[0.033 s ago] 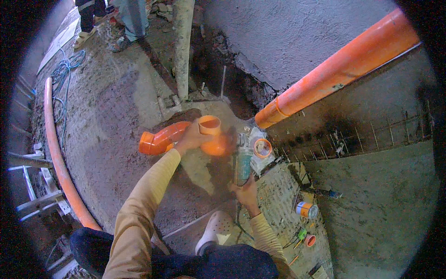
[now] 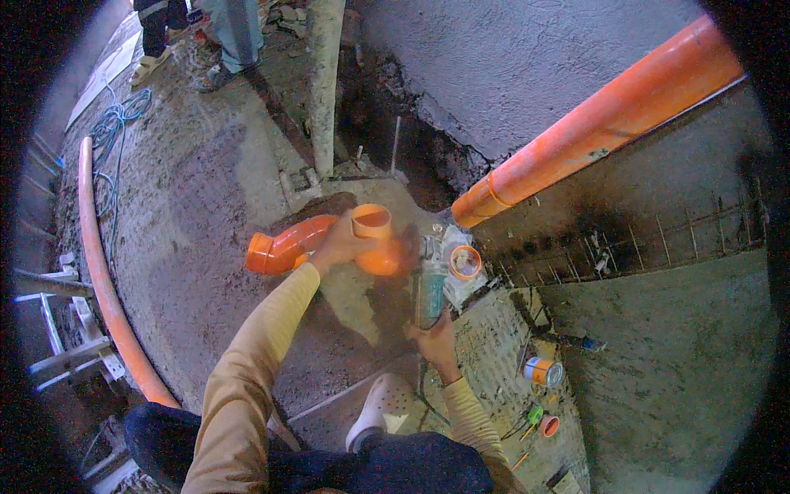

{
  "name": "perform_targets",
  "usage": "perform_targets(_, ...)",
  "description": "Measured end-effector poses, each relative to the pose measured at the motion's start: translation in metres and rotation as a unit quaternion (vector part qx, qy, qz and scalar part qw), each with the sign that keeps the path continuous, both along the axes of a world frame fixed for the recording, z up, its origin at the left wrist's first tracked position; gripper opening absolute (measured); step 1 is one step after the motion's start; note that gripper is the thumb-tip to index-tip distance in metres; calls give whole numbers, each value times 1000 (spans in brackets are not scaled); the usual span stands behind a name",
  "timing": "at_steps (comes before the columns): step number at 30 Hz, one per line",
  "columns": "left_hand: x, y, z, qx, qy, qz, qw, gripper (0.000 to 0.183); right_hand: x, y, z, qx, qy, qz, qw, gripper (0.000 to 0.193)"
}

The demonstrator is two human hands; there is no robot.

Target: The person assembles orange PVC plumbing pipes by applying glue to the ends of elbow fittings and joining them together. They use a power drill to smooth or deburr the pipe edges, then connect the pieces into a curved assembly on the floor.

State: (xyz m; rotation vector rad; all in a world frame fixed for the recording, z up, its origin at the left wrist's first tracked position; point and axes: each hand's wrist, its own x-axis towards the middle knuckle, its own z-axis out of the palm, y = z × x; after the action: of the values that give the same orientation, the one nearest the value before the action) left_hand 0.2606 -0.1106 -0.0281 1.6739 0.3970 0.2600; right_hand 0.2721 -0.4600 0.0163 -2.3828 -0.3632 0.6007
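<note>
- Fitting [image 2: 325,240]: orange pipe bend with an upright socket, centre of frame, lying on the concrete floor [image 2: 197,214]; its right end is blurred by orange dust.
- Left hand [image 2: 339,244]: closed around the fitting just below the socket, yellow sleeve running down to the lower edge.
- Grinder [image 2: 430,284]: teal-bodied power tool, just right of the fitting, its head at the fitting's blurred end; whether it touches cannot be told.
- Right hand [image 2: 434,339]: gripping the grinder's rear end, lower centre.
- Ring [image 2: 465,262]: short orange pipe offcut, just beside the grinder's head on a pale scrap.
- Large pipe [image 2: 601,128]: orange, slanting from upper right of frame down to centre, along the wall.
- Thin pipe [image 2: 103,280]: orange, curved, along the left of frame.
- Hose [image 2: 115,123]: blue, coiled, upper left.
- Can [image 2: 541,371]: small, orange-banded, lower right, on the floor.
- Shoe [image 2: 380,403]: white, bottom centre, beside the right forearm.
- Other person's legs [image 2: 234,33]: standing at the top edge, upper left.
</note>
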Motion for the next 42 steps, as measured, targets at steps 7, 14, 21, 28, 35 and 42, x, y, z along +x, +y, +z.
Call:
perform_targets(7,6,7,10,53,48,7,997,88,3,24,23,23,-44,-9,999,85)
perform_targets(14,10,6,5,25,14,-9,1000,89,5,28,41,105,-29,10,994,87)
perform_targets(21,14,8,-12,72,56,19,996,88,16,12,-14,20,-49,3,999,85)
perform_targets(28,19,6,-21,30,-10,23,999,86,4,30,39,137,-4,13,990,82)
perform_targets(35,20,4,-12,32,15,17,999,83,5,29,35,167,-7,24,986,81)
perform_targets(42,16,4,17,-26,44,-13,999,80,12,1,-18,28,-32,7,999,92)
